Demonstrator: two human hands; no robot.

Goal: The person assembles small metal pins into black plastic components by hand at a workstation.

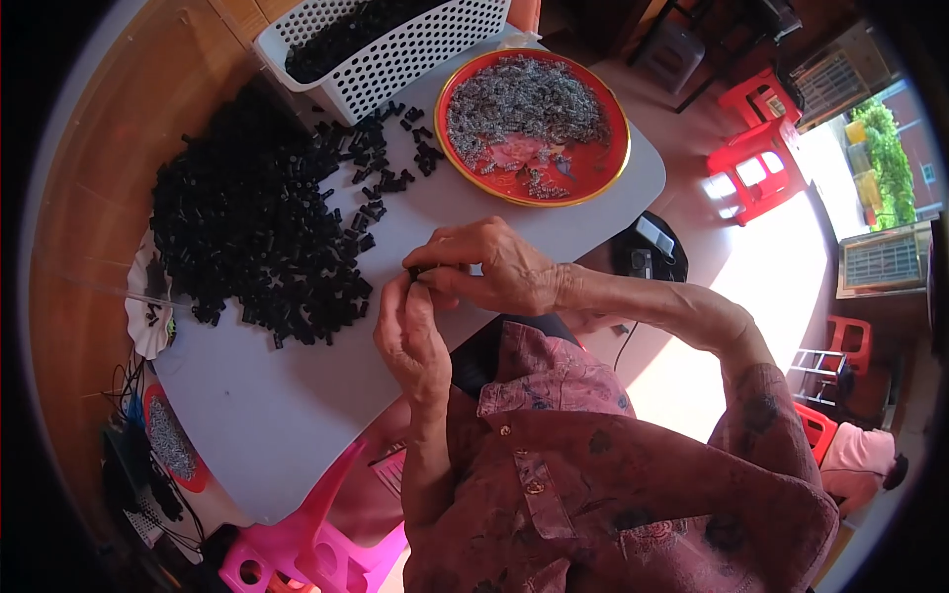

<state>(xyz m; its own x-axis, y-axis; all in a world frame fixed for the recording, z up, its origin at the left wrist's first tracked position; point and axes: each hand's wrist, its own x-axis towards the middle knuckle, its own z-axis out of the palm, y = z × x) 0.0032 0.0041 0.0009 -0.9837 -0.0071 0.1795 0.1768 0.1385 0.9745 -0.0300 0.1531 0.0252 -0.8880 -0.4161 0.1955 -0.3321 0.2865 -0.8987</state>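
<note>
The left hand and right hand are pinching a small black piece. Left of the fingers, a heap of black cylindrical parts is lying on the pale table; beyond the fingers, rightward, a gold-rimmed red tray is holding silvery coil springs; farther beyond, a white perforated basket is standing.
</note>
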